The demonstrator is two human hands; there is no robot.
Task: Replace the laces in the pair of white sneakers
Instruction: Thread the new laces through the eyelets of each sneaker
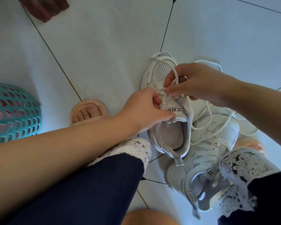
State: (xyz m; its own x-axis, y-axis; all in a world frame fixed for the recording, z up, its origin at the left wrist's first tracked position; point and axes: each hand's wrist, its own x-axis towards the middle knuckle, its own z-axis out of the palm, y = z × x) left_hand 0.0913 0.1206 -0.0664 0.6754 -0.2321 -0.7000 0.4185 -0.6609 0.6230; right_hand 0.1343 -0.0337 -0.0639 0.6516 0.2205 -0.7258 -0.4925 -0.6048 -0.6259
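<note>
A white mesh sneaker point(159, 73) stands on the tiled floor between my feet, toe pointing away. My left hand point(144, 108) pinches the lace at the top eyelets, thumb on the tongue. My right hand point(193, 83) pinches the white lace point(175, 73) just above the tongue, and a loop of it runs over my fingers. The rest of that lace trails right across the floor. The second sneaker point(201, 163) lies lower right, against my right leg, its tongue loose.
A teal plastic basket point(13, 111) sits at the left edge. My left foot in a peach slipper point(88, 111) is beside the sneaker; another slipper point(250, 145) shows at right. A brown object point(44, 7) lies at the top left. White floor tiles surround everything.
</note>
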